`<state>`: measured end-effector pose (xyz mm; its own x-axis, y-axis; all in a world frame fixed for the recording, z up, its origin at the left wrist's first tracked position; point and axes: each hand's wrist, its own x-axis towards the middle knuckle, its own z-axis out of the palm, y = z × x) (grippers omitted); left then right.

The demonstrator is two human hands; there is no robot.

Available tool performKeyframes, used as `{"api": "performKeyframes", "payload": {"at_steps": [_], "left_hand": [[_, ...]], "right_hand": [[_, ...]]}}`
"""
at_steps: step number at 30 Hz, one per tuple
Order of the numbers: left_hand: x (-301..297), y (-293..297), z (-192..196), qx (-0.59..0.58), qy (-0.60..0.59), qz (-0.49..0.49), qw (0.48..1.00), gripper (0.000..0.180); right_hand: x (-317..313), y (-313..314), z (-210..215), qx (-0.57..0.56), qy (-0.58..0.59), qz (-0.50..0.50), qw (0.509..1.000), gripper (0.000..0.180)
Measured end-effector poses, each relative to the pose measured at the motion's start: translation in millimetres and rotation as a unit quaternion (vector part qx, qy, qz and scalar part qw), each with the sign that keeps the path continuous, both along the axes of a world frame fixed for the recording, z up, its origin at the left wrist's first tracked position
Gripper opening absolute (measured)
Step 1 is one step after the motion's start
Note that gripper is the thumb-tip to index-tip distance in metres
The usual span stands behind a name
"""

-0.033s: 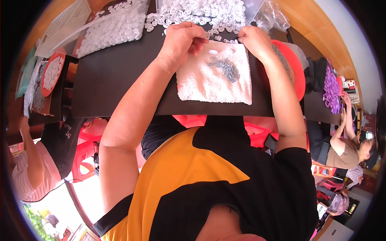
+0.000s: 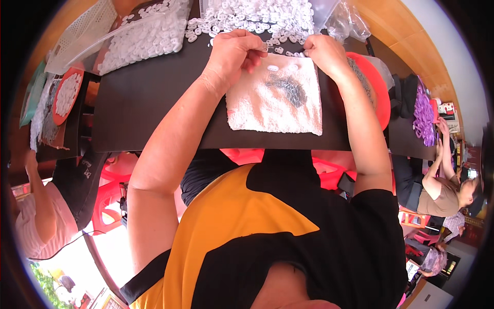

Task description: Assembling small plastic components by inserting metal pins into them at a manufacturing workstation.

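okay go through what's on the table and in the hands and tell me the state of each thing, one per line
Left hand: closed on a small white piece.
Right hand: fingers pinched at the towel's far edge.
White towel: spread flat on the table.
Metal springs: heaped on the towel.
White rings: piled loose.
Dark table: bare here.

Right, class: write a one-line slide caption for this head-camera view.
Left hand and right hand work small white rings above a white towel holding metal bits.

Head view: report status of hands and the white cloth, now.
Left hand pinching a small white piece. Right hand at the far edge of the white cloth. Small grey metal parts lie on the cloth. Heap of white pieces just beyond.
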<state>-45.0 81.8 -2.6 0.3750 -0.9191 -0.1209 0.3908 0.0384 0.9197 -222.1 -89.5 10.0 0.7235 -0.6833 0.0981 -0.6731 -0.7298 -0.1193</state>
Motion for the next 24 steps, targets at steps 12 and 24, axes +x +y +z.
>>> {"api": "performKeyframes", "payload": {"at_steps": [12, 24], "left_hand": [[-3, 5, -1, 0.001, 0.014, 0.013, 1.0, 0.007], [-16, 7, 6, 0.049, -0.246, -0.033, 0.968, 0.005]], "right_hand": [[-12, 31, 11, 0.128, -0.235, 0.105, 0.958, 0.015], [-56, 50, 10, -0.045, -0.228, 0.162, 0.959, 0.011]]}}
